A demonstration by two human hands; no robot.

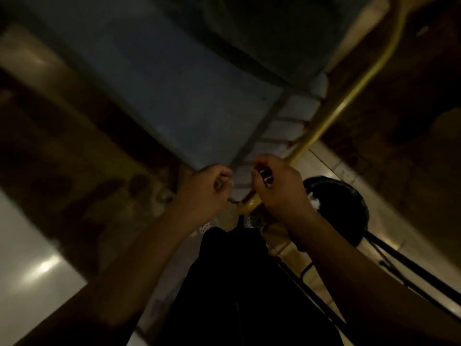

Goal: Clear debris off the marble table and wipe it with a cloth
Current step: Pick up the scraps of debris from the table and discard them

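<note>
The picture is dark and blurry. Both hands are up in the middle of the frame, close together but not touching. The left hand is curled shut, with its fingertips pinched on something small and thin that I cannot make out. The right hand is curled into a loose fist too, and something small and shiny shows between its fingers; I cannot tell what it is. It may be bits of mess picked up from the table.

A long yellow rounded pole runs from the upper right of the frame down to just behind the hands. A black round stool seat sits to the right of the hands, low down. The brown blotchy stone table top fills the left side of the frame, well apart from the hands. No cloth shows anywhere.

To do this step well, I think the hands should keep their pinch tight so no bits drop on the pale shiny floor. Then carry the bits to a bin, and look for a cloth next.
</note>
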